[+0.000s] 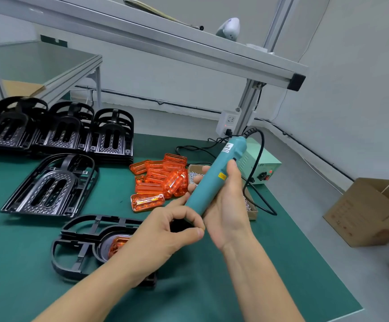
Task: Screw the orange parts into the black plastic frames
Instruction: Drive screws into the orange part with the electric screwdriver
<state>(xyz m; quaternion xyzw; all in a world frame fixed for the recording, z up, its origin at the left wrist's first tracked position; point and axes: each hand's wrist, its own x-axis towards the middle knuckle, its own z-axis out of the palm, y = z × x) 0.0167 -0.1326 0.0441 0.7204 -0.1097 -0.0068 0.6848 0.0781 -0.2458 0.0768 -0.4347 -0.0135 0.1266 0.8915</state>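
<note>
Orange part [119,243] sits in frame [82,242], seemingly crosswise.

Counted on the green counter [235,287]: two hands, one teal electric screwdriver [214,177], one pale power unit [259,166], three stacks of black frames [56,129], two single frames, one cardboard box [372,210], and a heap of orange parts [161,180] too overlapped to count.
</note>
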